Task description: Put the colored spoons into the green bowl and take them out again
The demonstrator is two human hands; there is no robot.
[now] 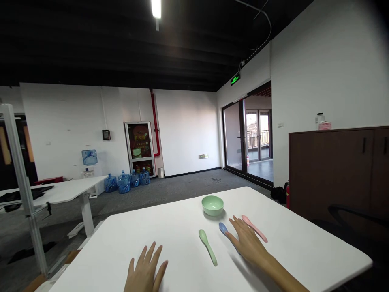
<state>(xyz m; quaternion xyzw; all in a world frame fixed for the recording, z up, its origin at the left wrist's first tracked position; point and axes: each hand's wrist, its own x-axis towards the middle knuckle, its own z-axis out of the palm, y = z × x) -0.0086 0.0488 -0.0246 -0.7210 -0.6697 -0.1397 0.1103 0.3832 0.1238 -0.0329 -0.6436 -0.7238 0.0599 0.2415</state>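
My left hand [144, 268] is at the near left of the table, fingers spread, holding nothing. My right hand [246, 241] reaches over the blue spoon [223, 228], with its fingers stretched out and the thumb beside the spoon. Much of that spoon's handle is hidden under the hand, and I cannot tell whether they touch. Just right of the fingers lies a pink spoon [257, 230]. A light green spoon [208, 247] rests between my two hands. Farther back stands a green bowl [212, 206], upright.
The white table [179, 231] has rounded corners, its far edge just behind the bowl. Another white table [73, 190] stands at the left beside a metal post [22, 162]. A dark cabinet [331, 174] and a black chair [355, 215] are on the right.
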